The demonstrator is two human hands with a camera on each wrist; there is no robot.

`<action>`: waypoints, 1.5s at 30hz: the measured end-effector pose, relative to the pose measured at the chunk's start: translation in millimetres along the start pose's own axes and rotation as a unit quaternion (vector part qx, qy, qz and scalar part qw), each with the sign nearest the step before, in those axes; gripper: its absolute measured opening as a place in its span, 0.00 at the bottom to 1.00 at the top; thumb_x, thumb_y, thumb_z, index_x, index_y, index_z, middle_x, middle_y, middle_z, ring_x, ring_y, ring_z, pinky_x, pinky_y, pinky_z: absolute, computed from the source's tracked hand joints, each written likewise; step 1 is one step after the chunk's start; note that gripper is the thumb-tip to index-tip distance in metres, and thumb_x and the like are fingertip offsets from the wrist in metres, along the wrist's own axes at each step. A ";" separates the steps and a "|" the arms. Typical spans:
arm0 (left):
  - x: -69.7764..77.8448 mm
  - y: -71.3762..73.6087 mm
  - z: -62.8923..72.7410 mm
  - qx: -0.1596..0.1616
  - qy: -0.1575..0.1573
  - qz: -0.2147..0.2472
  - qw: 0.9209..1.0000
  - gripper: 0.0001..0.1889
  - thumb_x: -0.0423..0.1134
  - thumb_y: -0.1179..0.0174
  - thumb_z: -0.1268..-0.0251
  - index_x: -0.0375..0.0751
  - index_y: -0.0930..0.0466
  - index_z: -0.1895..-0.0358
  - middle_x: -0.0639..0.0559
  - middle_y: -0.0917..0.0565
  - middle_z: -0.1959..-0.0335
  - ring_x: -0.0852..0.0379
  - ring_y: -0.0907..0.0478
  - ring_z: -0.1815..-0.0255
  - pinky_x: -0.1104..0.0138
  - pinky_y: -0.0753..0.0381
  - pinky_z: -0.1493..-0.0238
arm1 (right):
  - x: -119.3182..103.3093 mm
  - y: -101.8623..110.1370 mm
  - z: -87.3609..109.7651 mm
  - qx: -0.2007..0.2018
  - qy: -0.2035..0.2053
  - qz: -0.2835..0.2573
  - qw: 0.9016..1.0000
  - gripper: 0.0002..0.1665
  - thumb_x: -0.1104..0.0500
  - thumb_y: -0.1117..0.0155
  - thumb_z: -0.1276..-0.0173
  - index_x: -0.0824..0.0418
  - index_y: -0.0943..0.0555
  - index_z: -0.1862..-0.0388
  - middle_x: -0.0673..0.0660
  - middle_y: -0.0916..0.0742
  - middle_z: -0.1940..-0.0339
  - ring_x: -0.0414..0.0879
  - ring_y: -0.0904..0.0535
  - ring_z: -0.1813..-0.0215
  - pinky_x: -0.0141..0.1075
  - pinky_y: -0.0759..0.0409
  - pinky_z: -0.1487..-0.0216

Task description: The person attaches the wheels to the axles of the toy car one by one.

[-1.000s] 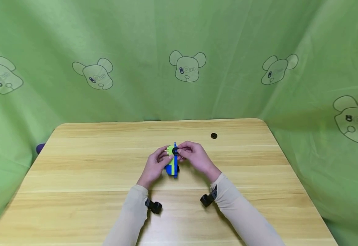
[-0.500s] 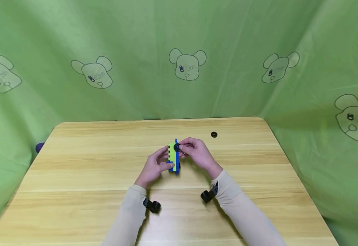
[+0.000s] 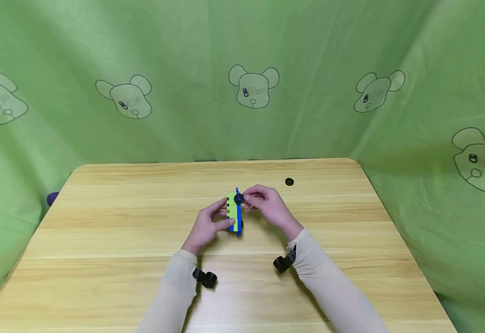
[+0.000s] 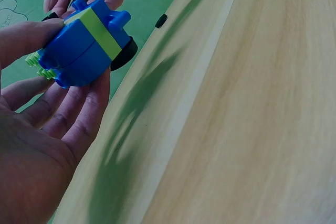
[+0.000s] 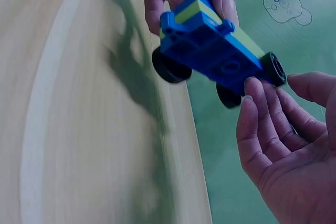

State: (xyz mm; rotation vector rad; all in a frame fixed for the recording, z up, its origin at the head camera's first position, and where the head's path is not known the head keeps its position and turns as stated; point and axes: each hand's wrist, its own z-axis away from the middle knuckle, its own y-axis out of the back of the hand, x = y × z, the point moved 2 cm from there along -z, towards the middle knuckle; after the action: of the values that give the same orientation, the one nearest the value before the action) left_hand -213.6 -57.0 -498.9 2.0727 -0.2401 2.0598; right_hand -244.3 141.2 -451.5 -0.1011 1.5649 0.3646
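Note:
A blue and lime-green block toy car (image 3: 233, 212) is held tilted above the table in my left hand (image 3: 207, 226). My left thumb and fingers grip its body from opposite sides, as the left wrist view shows. A black wheel (image 5: 274, 69) sits at the end of the car nearest my right hand (image 3: 270, 208). The right fingertips touch the car's underside by this wheel, and the thumb tip lies just beside the tyre. Two other black wheels show under the car: a front wheel (image 5: 228, 95) and a back wheel (image 5: 171, 67).
A loose black wheel (image 3: 289, 181) lies on the wooden table (image 3: 142, 208) toward the back right. A green curtain (image 3: 192, 92) printed with bear heads stands behind and on both sides. Something purple (image 3: 52, 198) shows past the left table edge.
The toy car has risen slightly and more of its green side shows. My left thumb has shifted down along it. The right thumb has drawn back from the wheel's face to its edge.

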 end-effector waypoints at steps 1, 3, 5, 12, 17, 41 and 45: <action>0.1 0.3 0.3 0.002 -0.001 -0.001 1.000 0.38 0.31 0.31 0.43 0.33 0.37 0.28 0.43 0.23 0.41 0.47 0.24 0.43 0.63 0.23 0.43 | 0.0 1.8 0.3 0.002 0.001 0.006 1.000 0.12 0.66 0.40 0.28 0.74 0.22 0.51 0.65 0.15 0.61 0.57 0.17 0.59 0.54 0.19 0.50; -0.3 0.9 1.1 0.007 0.003 -0.003 1.000 0.38 0.31 0.30 0.43 0.33 0.37 0.28 0.43 0.23 0.41 0.48 0.24 0.43 0.62 0.24 0.42 | 1.1 5.9 1.2 0.005 0.003 0.023 1.000 0.12 0.66 0.40 0.29 0.73 0.22 0.51 0.65 0.15 0.60 0.56 0.17 0.58 0.54 0.19 0.50; -1.2 1.5 1.8 0.012 0.010 -0.008 1.000 0.38 0.32 0.30 0.44 0.34 0.36 0.29 0.44 0.23 0.41 0.48 0.24 0.44 0.62 0.24 0.41 | 2.7 10.3 2.0 0.002 0.002 0.039 0.999 0.12 0.65 0.39 0.29 0.72 0.22 0.50 0.64 0.15 0.58 0.56 0.17 0.57 0.52 0.18 0.50; -2.3 3.5 1.7 0.020 0.016 -0.006 1.000 0.38 0.32 0.30 0.43 0.34 0.36 0.29 0.43 0.24 0.41 0.48 0.24 0.44 0.62 0.24 0.42 | 6.4 30.9 5.0 0.003 0.008 0.081 0.997 0.15 0.64 0.37 0.30 0.73 0.22 0.48 0.69 0.16 0.56 0.66 0.20 0.53 0.58 0.22 0.49; -1.7 4.4 1.5 0.023 0.021 0.006 0.999 0.38 0.31 0.30 0.42 0.34 0.36 0.28 0.41 0.24 0.40 0.46 0.24 0.44 0.63 0.22 0.44 | 8.3 44.4 6.3 0.013 0.020 0.128 0.991 0.16 0.62 0.36 0.31 0.71 0.21 0.48 0.63 0.15 0.57 0.62 0.20 0.54 0.52 0.20 0.52; -5.2 5.1 2.3 0.009 0.005 0.013 1.000 0.38 0.26 0.34 0.42 0.34 0.38 0.27 0.40 0.27 0.36 0.45 0.25 0.43 0.62 0.23 0.43 | 27.9 96.4 15.1 0.078 0.032 0.315 0.945 0.21 0.63 0.35 0.32 0.68 0.23 0.42 0.63 0.21 0.45 0.59 0.23 0.47 0.51 0.22 0.47; -4.6 5.4 3.6 0.005 0.004 0.019 1.000 0.38 0.24 0.35 0.44 0.34 0.38 0.27 0.39 0.28 0.35 0.44 0.26 0.42 0.59 0.26 0.39 | 30.5 104.0 12.9 0.077 0.008 0.324 0.943 0.25 0.61 0.36 0.30 0.67 0.26 0.36 0.66 0.24 0.40 0.65 0.27 0.41 0.57 0.28 0.40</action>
State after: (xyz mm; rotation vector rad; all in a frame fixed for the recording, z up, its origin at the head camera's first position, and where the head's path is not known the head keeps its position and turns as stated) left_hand -211.7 -63.3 -503.2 2.0803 -0.2725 2.0951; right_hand -263.2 247.9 -464.1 0.5485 1.6075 0.7533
